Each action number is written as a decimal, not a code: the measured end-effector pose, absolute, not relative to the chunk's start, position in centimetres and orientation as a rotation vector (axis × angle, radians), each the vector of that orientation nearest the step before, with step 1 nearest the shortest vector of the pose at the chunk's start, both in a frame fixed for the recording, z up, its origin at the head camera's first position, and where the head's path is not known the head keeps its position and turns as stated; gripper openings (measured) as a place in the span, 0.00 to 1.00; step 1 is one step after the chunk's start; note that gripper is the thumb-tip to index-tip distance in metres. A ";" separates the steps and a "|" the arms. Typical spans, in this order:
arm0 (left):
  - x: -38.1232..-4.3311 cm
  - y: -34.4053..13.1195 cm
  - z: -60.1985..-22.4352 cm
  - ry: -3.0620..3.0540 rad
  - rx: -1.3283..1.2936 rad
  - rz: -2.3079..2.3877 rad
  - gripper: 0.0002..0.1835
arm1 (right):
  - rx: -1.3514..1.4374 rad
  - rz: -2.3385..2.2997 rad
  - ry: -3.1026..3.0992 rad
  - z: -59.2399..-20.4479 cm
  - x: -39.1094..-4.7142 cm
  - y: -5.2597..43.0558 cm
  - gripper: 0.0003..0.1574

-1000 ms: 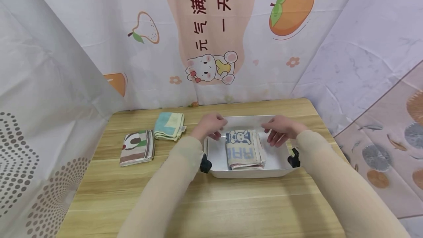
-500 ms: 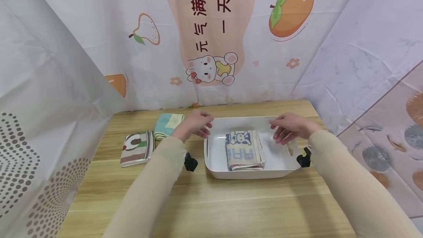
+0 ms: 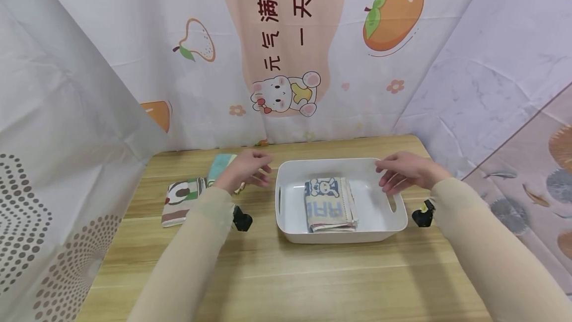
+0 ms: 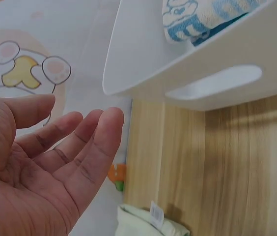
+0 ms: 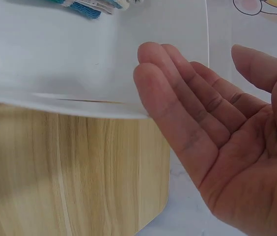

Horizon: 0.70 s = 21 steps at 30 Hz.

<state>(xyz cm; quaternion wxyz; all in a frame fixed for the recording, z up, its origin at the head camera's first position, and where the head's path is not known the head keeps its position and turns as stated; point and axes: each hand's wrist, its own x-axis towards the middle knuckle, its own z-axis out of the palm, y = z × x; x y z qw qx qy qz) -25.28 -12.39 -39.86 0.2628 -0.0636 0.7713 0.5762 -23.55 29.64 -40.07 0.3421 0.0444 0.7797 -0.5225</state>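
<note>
A folded beige towel [image 3: 328, 205] with a blue bear pattern lies inside a white plastic basket [image 3: 313, 237] with oval handle holes. To the basket's left, my left hand [image 3: 246, 170] holds nothing, its fingers relaxed and apart from the basket wall in the left wrist view. My right hand [image 3: 408, 172] is over the basket's right rear corner with loosely bent fingers and nothing in them; in the right wrist view the fingertips overlap the rim. Partly behind the left hand and sleeve lie a blue-and-yellow towel [image 3: 219, 164] and a brown-and-white striped towel [image 3: 176, 207].
The basket stands on a wooden table [image 3: 304, 282]. A printed cloth curtain [image 3: 339, 63] hangs along the table's back edge, with more cloth at both sides. A black wrist camera [image 3: 242, 219] sits under the left wrist, another [image 3: 423, 214] under the right.
My left hand has moved left from over the basket to beside it, in front of the blue-and-yellow towel. My right hand has shifted right toward the basket's end. The basket and its towel stay put.
</note>
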 end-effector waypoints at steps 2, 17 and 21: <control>-25.3 -12.9 -40.0 2.079 -0.173 1.576 0.19 | 0.112 -1.368 2.026 -40.2 -23.6 29.9 0.32; -25.0 -16.0 -41.2 2.065 -0.235 1.623 0.23 | 0.143 -1.398 2.027 -40.3 -23.4 31.6 0.34; -25.0 -16.7 -41.8 2.056 -0.262 1.651 0.26 | 0.159 -1.395 2.022 -40.3 -23.3 31.9 0.32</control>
